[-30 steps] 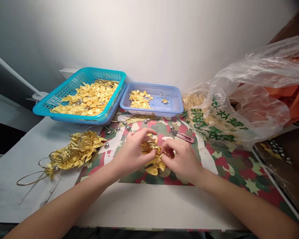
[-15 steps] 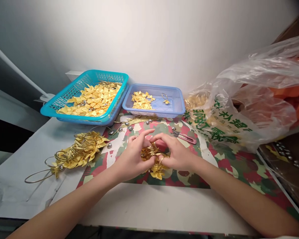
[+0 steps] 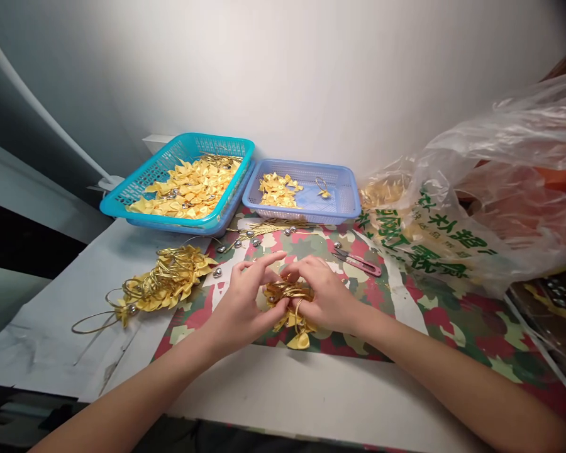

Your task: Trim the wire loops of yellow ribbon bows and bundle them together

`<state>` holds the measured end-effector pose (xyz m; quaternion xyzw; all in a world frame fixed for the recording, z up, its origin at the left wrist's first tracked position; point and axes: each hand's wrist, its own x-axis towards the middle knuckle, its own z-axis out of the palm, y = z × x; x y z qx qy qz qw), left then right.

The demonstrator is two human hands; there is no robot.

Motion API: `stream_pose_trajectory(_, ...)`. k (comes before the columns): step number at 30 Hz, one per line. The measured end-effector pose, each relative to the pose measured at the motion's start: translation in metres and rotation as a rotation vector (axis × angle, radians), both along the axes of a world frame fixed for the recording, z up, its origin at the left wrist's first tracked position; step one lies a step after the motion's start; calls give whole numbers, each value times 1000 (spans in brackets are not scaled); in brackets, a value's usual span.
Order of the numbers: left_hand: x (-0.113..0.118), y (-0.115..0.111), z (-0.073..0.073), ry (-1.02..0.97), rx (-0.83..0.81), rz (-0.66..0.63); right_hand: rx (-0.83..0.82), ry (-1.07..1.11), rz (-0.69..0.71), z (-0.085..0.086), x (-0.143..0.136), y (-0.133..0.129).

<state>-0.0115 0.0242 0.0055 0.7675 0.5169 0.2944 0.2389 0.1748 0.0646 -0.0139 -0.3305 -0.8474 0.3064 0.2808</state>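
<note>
Between my hands, over the camouflage-patterned mat [image 3: 353, 333], is a bunch of yellow ribbon bows on gold wire loops [image 3: 290, 292]. My left hand [image 3: 248, 299] has its thumb against the bunch's left side, with the index finger stretched out above. Curled round the right side, my right hand [image 3: 327, 292] grips the wire loops between thumb and fingers. One bow hangs below them. To the left lies a row of similar yellow bows on gold wire loops [image 3: 170, 283]. Small silver bells [image 3: 217, 272] are scattered past my hands, and a pink-handled thread snipper [image 3: 358, 261] rests to the right.
A turquoise basket [image 3: 117, 211] full of yellow bows stands back left. Beside it is a blue basket [image 3: 346, 214] with more bows. Gold wires [image 3: 283, 225] lie before the baskets. A clear plastic bag with green print [image 3: 453, 233] bulges over the right side.
The whole view has shifted, so the baskets and mat appear further right. My hands stay around the bunch, and the hanging bow shows lower beneath them.
</note>
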Motion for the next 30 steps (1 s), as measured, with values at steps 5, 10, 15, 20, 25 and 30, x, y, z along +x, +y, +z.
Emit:
stream_pose_trajectory(5,-15,-11,-12,-120,-78,81,13,-40,-10,6,-4,2)
stream_pose_trajectory(10,-38,-40,-10,-132,8,188,118,11,-27,9,1,1)
stream_pose_trajectory(15,-83,-87,-11,46,433,322,221,71,-41,15,16,1)
stream_pose_trajectory(20,-143,-118,-13,446,581,801,337,48,21,14,25,6)
stream_pose_trajectory(25,-199,-122,-23,371,163,1027,405,10,122,10,21,8)
stream_pose_trajectory(30,-209,-111,-32,356,-3,838,455,-45,191,4,14,7)
